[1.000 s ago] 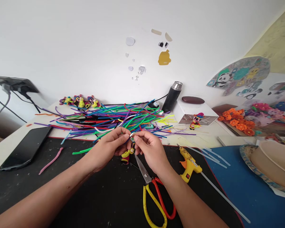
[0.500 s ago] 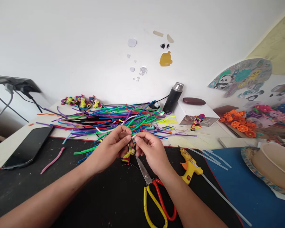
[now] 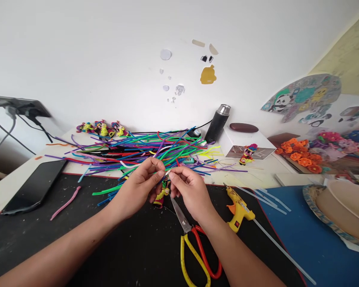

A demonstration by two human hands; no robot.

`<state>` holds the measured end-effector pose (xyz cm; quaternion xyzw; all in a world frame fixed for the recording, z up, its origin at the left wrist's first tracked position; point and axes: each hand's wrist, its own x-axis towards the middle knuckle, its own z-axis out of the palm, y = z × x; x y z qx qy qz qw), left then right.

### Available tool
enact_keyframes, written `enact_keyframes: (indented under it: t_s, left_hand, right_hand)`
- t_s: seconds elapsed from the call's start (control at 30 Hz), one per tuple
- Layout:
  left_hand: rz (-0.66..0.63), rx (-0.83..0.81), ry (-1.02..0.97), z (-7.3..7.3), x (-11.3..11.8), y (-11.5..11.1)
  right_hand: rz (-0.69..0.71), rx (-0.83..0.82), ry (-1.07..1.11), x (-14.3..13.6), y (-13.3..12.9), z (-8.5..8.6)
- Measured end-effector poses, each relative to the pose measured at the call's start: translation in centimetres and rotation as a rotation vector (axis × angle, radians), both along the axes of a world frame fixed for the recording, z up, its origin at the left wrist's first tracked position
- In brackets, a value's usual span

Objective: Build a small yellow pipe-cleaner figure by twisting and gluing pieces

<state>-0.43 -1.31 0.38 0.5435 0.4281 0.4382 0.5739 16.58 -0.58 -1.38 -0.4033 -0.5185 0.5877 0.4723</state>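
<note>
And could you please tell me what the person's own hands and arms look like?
The bare, ungloved left hand and bare, ungloved right hand lead into uncovered forearms; no sleeve, watch or bracelet shows on either. Rings cannot be fully ruled out.

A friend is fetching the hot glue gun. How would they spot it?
Find the black mat. Between the right hand and the mat's right edge lies the yellow hot glue gun, its orange trigger and trailing glue stick setting it apart from the nearby scissors.
</note>
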Motion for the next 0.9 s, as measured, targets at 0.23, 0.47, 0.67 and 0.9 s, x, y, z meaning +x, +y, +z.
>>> enact_keyframes:
  t_s: [0.23, 0.47, 0.67, 0.9]
  left_hand:
    - [0.017, -0.018, 0.016, -0.65, 0.07, -0.04]
    - [-0.009, -0.030, -0.002, -0.32, 0.08, -0.26]
    - [0.012, 0.041, 0.055, -0.09, 0.15, -0.27]
    - [0.058, 0.110, 0.116, 0.04, 0.29, -0.56]
  right_hand:
    - [0.000, 0.006, -0.016, -0.01, -0.08, 0.05]
    - [-0.001, 0.008, -0.003, -0.01, 0.02, -0.20]
    - [-0.006, 0.009, -0.010, 0.04, -0.04, 0.06]
    - [-0.005, 0.013, -0.008, 0.04, -0.07, 0.30]
